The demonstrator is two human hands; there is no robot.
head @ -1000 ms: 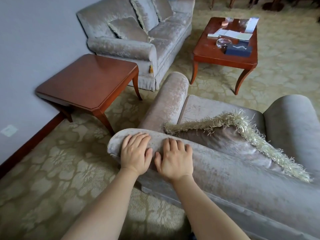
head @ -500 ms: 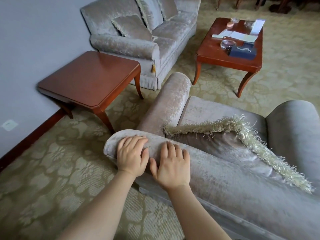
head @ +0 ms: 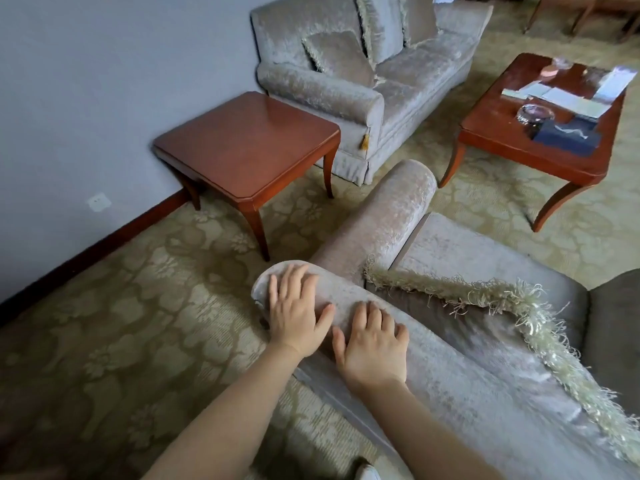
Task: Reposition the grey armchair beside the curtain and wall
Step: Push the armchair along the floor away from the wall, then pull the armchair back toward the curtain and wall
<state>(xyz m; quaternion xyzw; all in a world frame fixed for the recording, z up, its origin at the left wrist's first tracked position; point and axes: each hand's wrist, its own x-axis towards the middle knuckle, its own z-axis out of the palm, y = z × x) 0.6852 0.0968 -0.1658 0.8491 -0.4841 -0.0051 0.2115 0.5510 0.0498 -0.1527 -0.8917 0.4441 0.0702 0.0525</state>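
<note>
Velvety grey armchair (head: 450, 393) sits at about 4 o'clock, well apart from the wall (head: 86, 98) at 10 o'clock. The left hand (head: 294, 317) and right hand (head: 372, 344) lie flat, fingers straight, on its backrest's top corner, probably for leverage to swing it

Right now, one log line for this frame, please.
left hand: flat on grey armchair backrest corner | right hand: flat beside it | wooden side table: apart, ahead-left
</note>
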